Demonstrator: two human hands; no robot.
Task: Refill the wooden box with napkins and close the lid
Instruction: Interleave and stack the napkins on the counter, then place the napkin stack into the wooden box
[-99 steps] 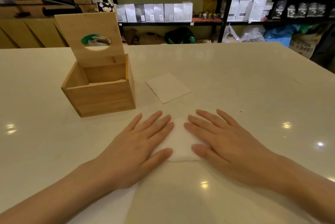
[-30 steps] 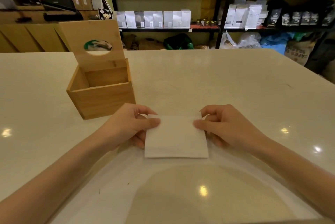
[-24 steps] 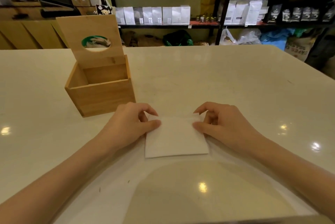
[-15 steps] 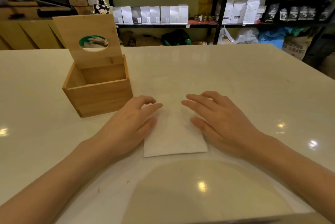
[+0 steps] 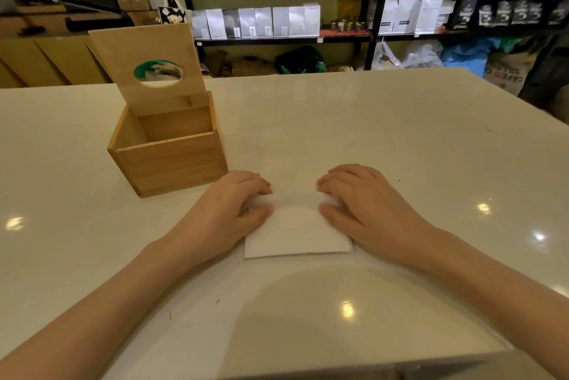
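Your two bare forearms reach forward from the bottom corners over a glossy cream table [image 5: 400, 139]. Between your hands lies a white folded napkin [image 5: 297, 235], flat on the table, its near edge straight and its far part hard to tell from the pale surface. Your left hand [image 5: 229, 213] rests on the napkin's left edge, fingers curled under and thumb laid on the paper; whether it pinches the edge cannot be told. Your right hand [image 5: 366, 207] rests on the right edge the same way, knuckles bent, thumb pointing inward across the paper.

Just beyond and left of your left hand stands the wooden box [image 5: 167, 158], near the napkin but not touching it. It is open and what shows of its inside is bare wood. Its lid [image 5: 147, 68] stands upright at the back of the box, with an oval hole through it.

Past the table's far edge, black shelves [image 5: 277, 40] hold rows of white and dark bags, with wooden cabinets [image 5: 46, 59] to the left.
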